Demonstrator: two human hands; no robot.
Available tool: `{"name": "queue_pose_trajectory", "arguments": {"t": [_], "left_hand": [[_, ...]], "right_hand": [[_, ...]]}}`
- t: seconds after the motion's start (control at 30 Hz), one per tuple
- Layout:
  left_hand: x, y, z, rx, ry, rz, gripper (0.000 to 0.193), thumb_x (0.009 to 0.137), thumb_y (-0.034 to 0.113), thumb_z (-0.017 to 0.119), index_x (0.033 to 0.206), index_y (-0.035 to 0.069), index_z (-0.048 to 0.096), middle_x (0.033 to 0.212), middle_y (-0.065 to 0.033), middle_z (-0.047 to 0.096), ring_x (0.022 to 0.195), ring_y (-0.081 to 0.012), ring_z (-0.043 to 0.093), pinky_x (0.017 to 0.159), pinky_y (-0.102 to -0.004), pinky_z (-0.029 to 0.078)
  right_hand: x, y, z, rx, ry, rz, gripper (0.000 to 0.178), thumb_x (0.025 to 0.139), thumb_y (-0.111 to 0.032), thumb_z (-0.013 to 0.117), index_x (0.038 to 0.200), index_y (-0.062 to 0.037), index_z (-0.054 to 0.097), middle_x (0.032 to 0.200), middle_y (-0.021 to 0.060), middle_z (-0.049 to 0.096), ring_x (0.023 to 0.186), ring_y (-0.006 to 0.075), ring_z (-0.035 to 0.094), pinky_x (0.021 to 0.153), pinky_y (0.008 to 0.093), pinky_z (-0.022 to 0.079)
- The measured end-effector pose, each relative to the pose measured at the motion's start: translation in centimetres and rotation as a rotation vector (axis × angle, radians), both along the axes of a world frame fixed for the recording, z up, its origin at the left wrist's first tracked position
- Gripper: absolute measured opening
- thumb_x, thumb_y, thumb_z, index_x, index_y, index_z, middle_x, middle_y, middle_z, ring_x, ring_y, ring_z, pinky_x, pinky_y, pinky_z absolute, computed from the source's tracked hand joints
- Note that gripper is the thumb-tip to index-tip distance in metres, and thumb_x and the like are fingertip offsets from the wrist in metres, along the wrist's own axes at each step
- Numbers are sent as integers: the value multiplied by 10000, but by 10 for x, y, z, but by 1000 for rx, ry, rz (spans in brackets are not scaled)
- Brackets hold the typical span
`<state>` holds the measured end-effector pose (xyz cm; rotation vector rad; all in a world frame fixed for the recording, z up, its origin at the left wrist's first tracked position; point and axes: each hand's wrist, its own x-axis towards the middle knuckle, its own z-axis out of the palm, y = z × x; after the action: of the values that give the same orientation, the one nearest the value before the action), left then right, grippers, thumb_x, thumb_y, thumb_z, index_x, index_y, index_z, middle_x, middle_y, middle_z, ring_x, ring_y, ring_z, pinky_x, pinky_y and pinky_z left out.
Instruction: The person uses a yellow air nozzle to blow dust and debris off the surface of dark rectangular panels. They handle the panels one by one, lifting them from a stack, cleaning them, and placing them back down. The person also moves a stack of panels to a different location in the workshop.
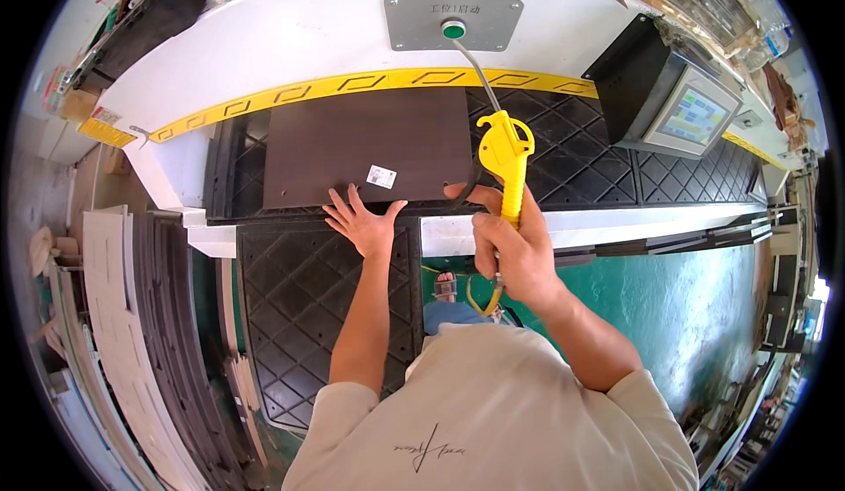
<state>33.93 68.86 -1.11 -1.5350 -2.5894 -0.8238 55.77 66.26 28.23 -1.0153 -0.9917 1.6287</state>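
Observation:
A dark brown rectangular panel [370,139] lies on the black ribbed mat of the machine bed, with a small white label [381,177] near its front edge. My left hand [363,225] rests with fingers spread at the panel's near edge, just below the label. In my right hand [519,249] is a yellow air blow gun [506,152], held upright to the right of the panel. Its thin metal nozzle [478,73] points away from me and overlaps the green push button [453,29]; whether they touch I cannot tell. A yellow hose [482,306] hangs below my right hand.
The button sits on a grey metal plate [409,37] on the white machine. A control screen [695,110] stands at the right. Black mat [326,306] covers a lower side table. Brown and pale boards [163,297] stand stacked at left. The floor [634,315] is green.

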Motion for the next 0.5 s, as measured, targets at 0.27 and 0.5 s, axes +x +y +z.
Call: {"name": "queue_pose_trajectory", "arguments": {"t": [0.27, 0.5], "left_hand": [[-4, -2, -2, 30, -20, -44, 1174, 641, 736, 837, 1540, 128, 391, 1631, -241, 276, 1481, -626, 155, 1209, -678, 206], [-5, -6, 0, 15, -16, -33, 1171, 651, 729, 836, 1546, 127, 383, 1626, -244, 283, 1480, -626, 156, 1212, -667, 210]], "right_hand": [[-20, 14, -5, -7, -19, -67, 452, 981, 30, 465, 1420, 9, 360, 1286, 167, 643, 461, 51, 482, 403, 211, 430], [50, -21, -23, -163, -307, 180, 391, 984, -21, 531, 1369, 6, 466, 1163, 115, 694, 481, 52, 492, 409, 237, 412]]}}
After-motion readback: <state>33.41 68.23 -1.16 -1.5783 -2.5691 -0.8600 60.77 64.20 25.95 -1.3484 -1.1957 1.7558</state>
